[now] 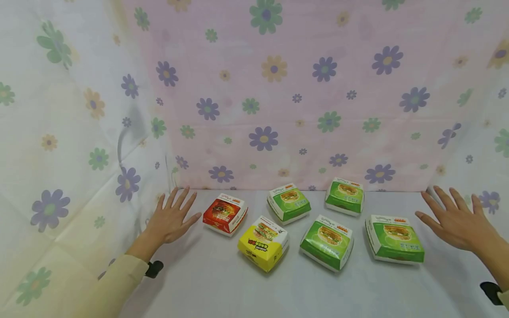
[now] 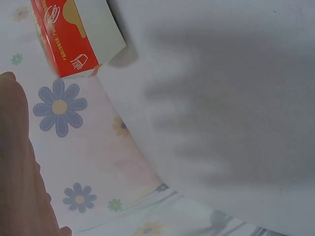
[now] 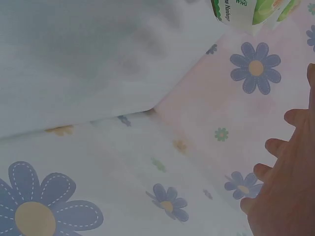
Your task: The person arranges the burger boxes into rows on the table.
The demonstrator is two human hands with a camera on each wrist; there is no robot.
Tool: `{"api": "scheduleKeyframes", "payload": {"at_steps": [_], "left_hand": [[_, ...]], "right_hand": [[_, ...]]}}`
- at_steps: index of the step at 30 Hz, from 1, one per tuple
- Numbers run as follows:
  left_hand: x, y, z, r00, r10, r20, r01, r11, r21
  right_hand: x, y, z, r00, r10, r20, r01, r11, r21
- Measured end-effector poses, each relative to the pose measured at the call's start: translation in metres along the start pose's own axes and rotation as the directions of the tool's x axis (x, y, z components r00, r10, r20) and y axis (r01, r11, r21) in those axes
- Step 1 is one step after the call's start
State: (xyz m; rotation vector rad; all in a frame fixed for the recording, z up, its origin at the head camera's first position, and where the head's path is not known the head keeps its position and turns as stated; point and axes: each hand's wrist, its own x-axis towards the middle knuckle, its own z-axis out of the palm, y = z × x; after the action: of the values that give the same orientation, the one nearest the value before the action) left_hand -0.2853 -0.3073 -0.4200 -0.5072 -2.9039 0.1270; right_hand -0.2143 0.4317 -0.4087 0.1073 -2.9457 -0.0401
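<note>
My left hand (image 1: pixel 170 223) hovers with fingers spread over the table's left side, its thumb close to a red burger box (image 1: pixel 225 213). On the right my other hand (image 1: pixel 457 222) is likewise spread and holds nothing, nearest to a green burger box (image 1: pixel 399 239). Between them sit a yellow burger box (image 1: pixel 264 243) and more green boxes: one at the front (image 1: pixel 328 242), one at the back middle (image 1: pixel 288 203) and one at the back right (image 1: pixel 345 196). In the left wrist view the red box (image 2: pixel 74 39) shows at the top, beside shadows of fingers.
The boxes stand apart on a white tabletop (image 1: pixel 207 282). Behind it rises a pink flowered cloth (image 1: pixel 238 163), with a white flowered cloth (image 1: pixel 71 168) along the left side and another (image 1: pixel 485 176) at the right. Black wrist straps (image 1: pixel 153 269) show on both arms.
</note>
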Motion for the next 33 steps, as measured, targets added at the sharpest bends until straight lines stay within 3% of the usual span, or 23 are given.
{"api": "scheduleKeyframes", "payload": {"at_steps": [15,23,33], "left_hand": [[0.000,0.007,0.005,1.000,-0.009,-0.004,0.009,0.999,-0.038],[0.001,0.008,0.007,0.999,-0.019,-0.039,0.015,0.996,-0.091],[0.002,0.009,-0.007,0.999,-0.047,-0.012,0.044,0.984,-0.173]], "right_hand": [[-0.003,-0.009,-0.002,1.000,-0.022,-0.017,0.023,1.000,0.003],[0.000,-0.014,-0.006,0.999,-0.026,-0.025,0.026,0.999,0.022],[-0.001,-0.032,-0.010,0.998,-0.062,-0.018,0.063,0.993,0.095]]}}
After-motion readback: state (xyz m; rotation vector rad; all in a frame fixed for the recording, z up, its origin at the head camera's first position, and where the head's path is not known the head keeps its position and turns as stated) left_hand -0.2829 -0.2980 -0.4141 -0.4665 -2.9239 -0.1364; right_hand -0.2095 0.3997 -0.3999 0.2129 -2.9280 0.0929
